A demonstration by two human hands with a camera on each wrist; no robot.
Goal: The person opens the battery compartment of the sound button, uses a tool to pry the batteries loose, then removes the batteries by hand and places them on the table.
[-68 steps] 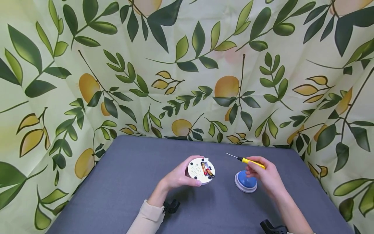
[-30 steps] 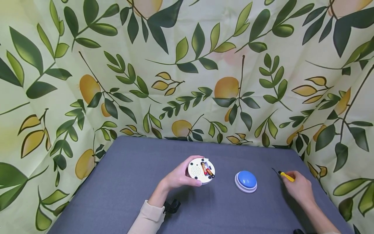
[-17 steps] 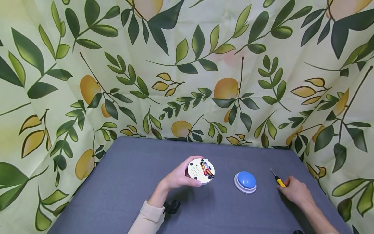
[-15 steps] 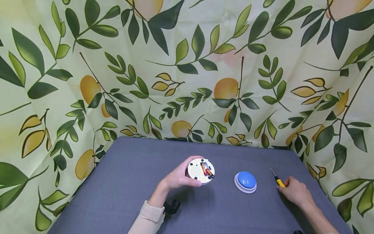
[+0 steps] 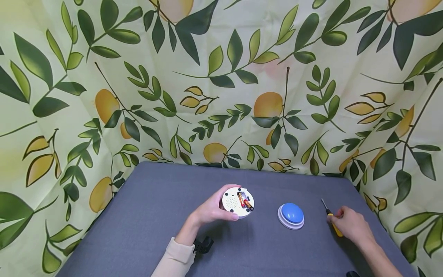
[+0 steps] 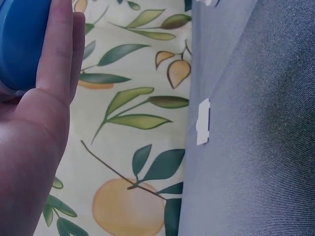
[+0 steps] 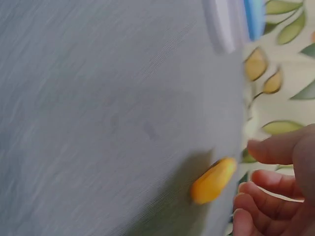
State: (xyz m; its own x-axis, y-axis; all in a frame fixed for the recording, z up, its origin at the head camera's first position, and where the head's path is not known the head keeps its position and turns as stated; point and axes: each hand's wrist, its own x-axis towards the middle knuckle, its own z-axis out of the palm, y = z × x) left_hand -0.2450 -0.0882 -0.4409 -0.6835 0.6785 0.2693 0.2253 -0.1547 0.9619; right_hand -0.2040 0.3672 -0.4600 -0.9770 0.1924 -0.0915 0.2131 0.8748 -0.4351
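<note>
My left hand (image 5: 212, 207) grips a round push button (image 5: 231, 201) by its rim, its white underside up. Red-and-black batteries (image 5: 241, 200) show in its uncovered compartment; one sits at a slant. Its blue dome (image 6: 22, 44) faces down past my fingers in the left wrist view. A screwdriver (image 5: 337, 231) with a yellow and black handle lies on the table at the right. Just beside it is my right hand (image 5: 353, 225). In the right wrist view, loosely bent fingers (image 7: 273, 147) stand apart from the yellow handle (image 7: 214, 181), holding nothing.
A second push button (image 5: 292, 212), blue dome up on a white base, stands between my hands on the grey table (image 5: 166, 184). A small white cover (image 6: 203, 122) lies on the table in the left wrist view. Leaf-patterned cloth (image 5: 221, 115) hangs behind the table.
My right hand has carried the screwdriver from above the standing push button to the right, laid it on the table and let go. My left hand has stayed in place with its push button.
</note>
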